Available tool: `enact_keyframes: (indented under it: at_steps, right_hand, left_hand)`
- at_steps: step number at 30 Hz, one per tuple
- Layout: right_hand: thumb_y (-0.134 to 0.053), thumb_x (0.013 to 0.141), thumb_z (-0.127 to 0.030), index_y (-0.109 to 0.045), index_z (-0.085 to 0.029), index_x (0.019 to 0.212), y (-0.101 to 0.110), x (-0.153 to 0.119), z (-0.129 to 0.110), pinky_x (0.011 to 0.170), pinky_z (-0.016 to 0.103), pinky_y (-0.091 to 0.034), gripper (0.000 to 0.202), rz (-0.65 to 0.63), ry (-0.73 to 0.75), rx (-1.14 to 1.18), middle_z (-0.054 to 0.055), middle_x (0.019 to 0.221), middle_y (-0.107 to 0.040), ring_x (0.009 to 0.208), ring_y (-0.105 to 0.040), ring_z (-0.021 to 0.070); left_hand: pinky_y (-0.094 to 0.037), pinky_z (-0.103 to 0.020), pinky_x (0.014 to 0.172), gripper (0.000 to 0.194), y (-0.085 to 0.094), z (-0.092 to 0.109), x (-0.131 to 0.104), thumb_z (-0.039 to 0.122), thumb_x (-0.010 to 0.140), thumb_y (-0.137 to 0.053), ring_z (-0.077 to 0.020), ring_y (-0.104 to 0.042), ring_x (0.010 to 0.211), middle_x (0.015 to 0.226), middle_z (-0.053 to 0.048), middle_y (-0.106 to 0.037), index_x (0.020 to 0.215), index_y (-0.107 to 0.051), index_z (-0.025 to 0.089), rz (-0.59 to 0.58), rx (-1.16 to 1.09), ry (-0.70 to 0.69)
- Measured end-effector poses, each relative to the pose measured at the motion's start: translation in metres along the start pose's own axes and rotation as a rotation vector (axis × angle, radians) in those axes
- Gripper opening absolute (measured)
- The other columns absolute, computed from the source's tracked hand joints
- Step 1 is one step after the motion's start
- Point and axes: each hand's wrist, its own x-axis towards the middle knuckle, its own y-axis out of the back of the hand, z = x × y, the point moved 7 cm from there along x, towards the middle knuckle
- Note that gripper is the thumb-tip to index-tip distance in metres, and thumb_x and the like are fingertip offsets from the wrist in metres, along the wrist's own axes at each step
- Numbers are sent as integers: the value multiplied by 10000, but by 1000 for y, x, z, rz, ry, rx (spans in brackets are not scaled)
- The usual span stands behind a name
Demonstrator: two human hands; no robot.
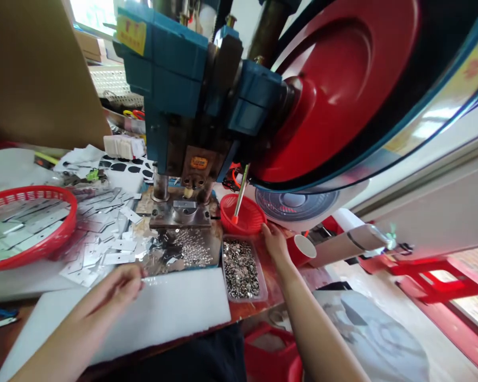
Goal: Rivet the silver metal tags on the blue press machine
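The press (191, 106) with its red flywheel (342, 79) fills twelve o'clock. At nine o'clock sits the big red basket (43, 246) of metal strips. Your left hand (117, 286) pinches a strip at six. Your right hand (274, 241), fingers together, touches the small red basket (242, 215) at three, beside the tray (242, 268) of small parts.

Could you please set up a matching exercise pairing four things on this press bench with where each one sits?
Things:
1. small red basket
2. clear tray of small metal parts
3. large red basket of metal strips
4. white foam sheet

Places:
A. far left of the bench
B. at the right hand
C. under the left hand
D. just in front of the small basket

Pairs: 1-B, 2-D, 3-A, 4-C
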Motion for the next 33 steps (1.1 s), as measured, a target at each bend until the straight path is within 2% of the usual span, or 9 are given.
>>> enact_keyframes:
  at_steps: [3, 7, 10, 14, 21, 25, 28, 30, 33]
  right_hand:
    - [-613, 753, -428, -648, -171, 1011, 1, -54, -36, 697, 317, -464, 366, 53, 261, -159, 57, 857, -677, 779, -603, 209]
    - [-603, 805, -278, -664, -222, 1034, -72, -160, -79, 728, 291, -494, 243, -478, 552, 23, 32, 864, -681, 769, -622, 168]
    - [-620, 827, -244, -677, -234, 961, -106, -198, -97, 698, 272, -501, 146, -563, 607, 180, 17, 826, -663, 761, -622, 153]
    - [-588, 860, -211, -677, -241, 913, -113, -205, -106, 693, 289, -511, 108, -511, 696, 182, 20, 825, -673, 763, -629, 157]
    - [-578, 817, -93, -633, -232, 914, -124, -245, -136, 704, 302, -499, 178, -561, 1090, 62, 2, 801, -667, 739, -620, 149]
    - [-545, 831, -147, -627, -221, 851, -132, -252, -142, 700, 314, -493, 112, -662, 1075, 45, 10, 775, -650, 744, -618, 163]
    - [-548, 851, -237, -643, -217, 850, -129, -224, -121, 683, 320, -482, 97, -647, 863, 35, 31, 811, -638, 751, -603, 177]
    - [-570, 843, -281, -649, -216, 831, -124, -204, -98, 686, 330, -473, 103, -622, 712, 37, 35, 800, -624, 752, -589, 189]
    - [-603, 819, -300, -648, -220, 797, -118, -186, -68, 693, 341, -452, 94, -600, 561, 43, 34, 779, -612, 760, -578, 204]
  left_hand:
    - [-481, -368, 862, 408, -34, 22, 10, 598, 812, -481, -231, -565, 986, 1032, -47, -623, 1002, -574, 249, -88, -120, 43]
    - [-465, -351, 867, 337, -71, 50, 18, 540, 777, -568, -186, -553, 913, 961, -29, -609, 911, -584, 232, -182, -331, 50]
    - [-469, -332, 837, 264, -84, 62, 17, 474, 767, -603, -169, -541, 869, 842, -11, -581, 831, -573, 219, -188, -526, 57]
    - [-449, -291, 762, 230, -75, 62, 9, 410, 730, -658, -141, -521, 789, 781, 1, -564, 775, -592, 195, -99, -668, 79]
    - [-436, -252, 722, 141, -37, 45, -11, 286, 688, -729, -110, -548, 721, 739, 3, -626, 752, -678, 170, -189, -757, 124]
    - [-468, -278, 740, 199, 18, 10, -50, 381, 777, -634, -157, -603, 795, 832, -19, -685, 833, -709, 206, -189, -251, 119]
    - [-481, -276, 725, 246, 51, -52, -96, 413, 847, -527, -155, -605, 760, 802, -1, -681, 820, -690, 231, -196, 147, 187]
    - [-487, -290, 746, 259, 63, -101, -122, 422, 858, -503, -167, -618, 782, 821, -11, -687, 846, -685, 238, -94, 309, 245]
    - [-486, -338, 832, 259, 53, -155, -144, 384, 873, -485, -197, -627, 912, 1006, -53, -689, 1009, -671, 266, 19, 418, 233]
